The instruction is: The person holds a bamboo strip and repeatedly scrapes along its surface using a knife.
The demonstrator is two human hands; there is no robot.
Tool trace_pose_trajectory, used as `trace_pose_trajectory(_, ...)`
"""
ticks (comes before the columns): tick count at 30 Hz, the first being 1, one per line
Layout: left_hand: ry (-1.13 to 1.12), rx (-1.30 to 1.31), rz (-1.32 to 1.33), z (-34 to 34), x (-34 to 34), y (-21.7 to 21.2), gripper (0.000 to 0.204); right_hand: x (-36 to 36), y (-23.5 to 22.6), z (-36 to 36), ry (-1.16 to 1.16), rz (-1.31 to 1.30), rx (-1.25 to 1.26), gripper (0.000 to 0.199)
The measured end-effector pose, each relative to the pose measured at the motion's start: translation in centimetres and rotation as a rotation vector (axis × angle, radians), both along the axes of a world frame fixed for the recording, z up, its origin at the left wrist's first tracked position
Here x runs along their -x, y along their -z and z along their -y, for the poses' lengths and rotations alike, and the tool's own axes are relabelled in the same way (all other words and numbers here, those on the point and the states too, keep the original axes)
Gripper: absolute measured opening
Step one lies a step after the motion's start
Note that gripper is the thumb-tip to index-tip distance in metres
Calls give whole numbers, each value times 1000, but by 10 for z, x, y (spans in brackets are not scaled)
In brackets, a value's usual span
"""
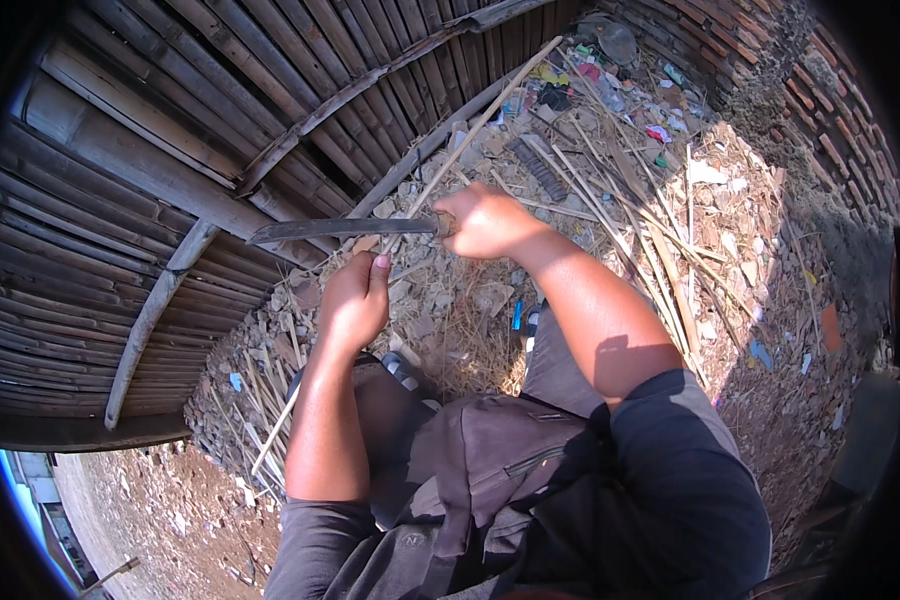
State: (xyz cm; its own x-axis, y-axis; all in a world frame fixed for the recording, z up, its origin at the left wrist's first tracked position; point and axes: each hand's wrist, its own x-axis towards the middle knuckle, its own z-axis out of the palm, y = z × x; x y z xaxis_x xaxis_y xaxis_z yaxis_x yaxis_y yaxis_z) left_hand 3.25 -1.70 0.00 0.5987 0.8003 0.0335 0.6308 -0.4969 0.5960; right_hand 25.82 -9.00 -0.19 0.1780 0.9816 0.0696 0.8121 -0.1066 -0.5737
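Note:
My right hand (pixel 492 222) is wrapped round the short handle of a machete (pixel 335 229). The dark blade points left, lying across a long pale bamboo strip (pixel 468 140). Just below the blade, my left hand (pixel 354 305) is closed round that strip, thumb on top. The strip slants from the far rubble down toward me, and a pale end shows beside my left forearm. Whether the edge touches the strip I cannot tell.
A bamboo-slat wall (pixel 120 240) stands close on the left, a brick wall (pixel 840 90) at the far right. Loose bamboo strips (pixel 660 240) lie on rubble to the right. Coloured litter (pixel 660 132) is scattered farther off. A dark bag (pixel 510 450) hangs at my front.

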Motion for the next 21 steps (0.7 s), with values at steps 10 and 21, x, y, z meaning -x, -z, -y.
trace_pose_trajectory(10,-28,-9,60,20,34,22,31,-10,4,-5,-102,47,150,47)
trace_pose_trajectory(21,-23,391,127,14,64,23,31,-20,4,-2,-126,5,241,47)
